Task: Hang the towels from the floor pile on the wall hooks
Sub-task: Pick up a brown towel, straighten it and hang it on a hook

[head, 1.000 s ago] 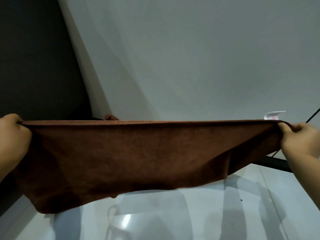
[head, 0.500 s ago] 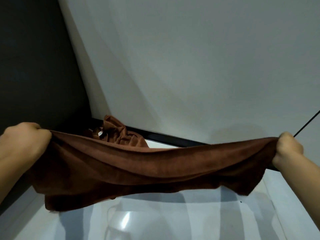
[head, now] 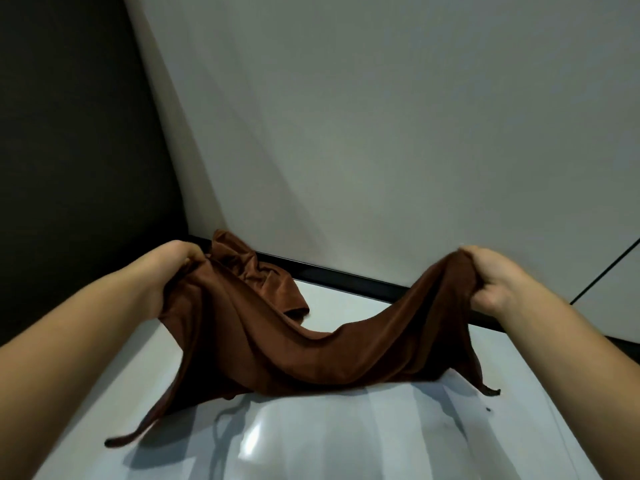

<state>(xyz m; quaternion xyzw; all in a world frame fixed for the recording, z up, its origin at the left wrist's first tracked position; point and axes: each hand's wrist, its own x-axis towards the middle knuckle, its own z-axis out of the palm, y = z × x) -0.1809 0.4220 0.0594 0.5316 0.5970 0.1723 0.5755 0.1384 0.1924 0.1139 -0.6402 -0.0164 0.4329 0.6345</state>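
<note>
The person is holding a brown towel [head: 311,355] up off the floor [head: 346,445] with both bare hands, one at each end. The left hand [head: 176,265] is gripping the left end, its fingers curled tight round bunched cloth, and the right hand [head: 491,278] is gripping the right end in the same way, with a fold of towel rising over its knuckles. Between the two hands the towel is sagging in a loose, rumpled curve, lowest near the middle, with its lower edge hanging just above the glossy white floor and casting a shadow there. One corner is trailing down to the lower left, below the left forearm, and another small corner is dangling at the lower right, beneath the right wrist. Behind the held towel, in the corner where the dark panel [head: 69,150] is meeting the pale wall [head: 381,133], a crumpled heap of more brown towels [head: 270,282] is lying on the floor against the black skirting strip [head: 363,285]. Whether the held towel is touching that pile is hard to tell, as the cloth near the left hand is overlapping it in this view
</note>
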